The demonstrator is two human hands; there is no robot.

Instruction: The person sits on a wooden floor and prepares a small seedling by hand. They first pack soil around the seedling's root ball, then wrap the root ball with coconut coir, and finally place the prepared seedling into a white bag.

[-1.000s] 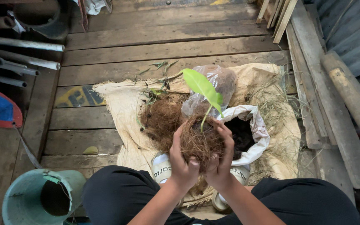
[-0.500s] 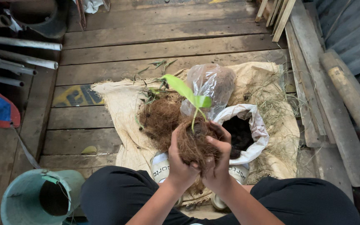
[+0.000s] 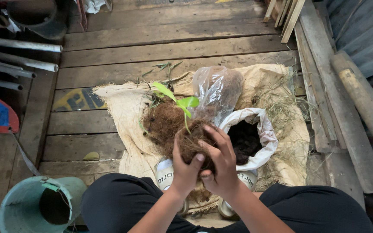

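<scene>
Both hands are closed around one ball of brown coconut fibre (image 3: 195, 144), from which a small green seedling (image 3: 182, 105) stands up. The left hand (image 3: 185, 166) cups the ball from its own side, the thumb lying over the front. The right hand (image 3: 222, 162) presses from the other side with the fingers spread on top. The ball is held in the air, just above the person's knees.

Just beyond the left hand lies a loose heap of the same fibre (image 3: 162, 123) on a beige sack cloth (image 3: 122, 108). Just beside the right hand is a white bag (image 3: 262, 129) open on dark soil, and behind the ball stands a clear plastic bag (image 3: 219, 88).

The step in hand seems to be shaping the fibre around the roots. I cannot tell if any soil is inside the ball. Further pressing would call for even, gentle pressure all around, keeping the thin stem free of the fingers.

A teal bucket (image 3: 20, 207) stands well apart from the left hand.
</scene>
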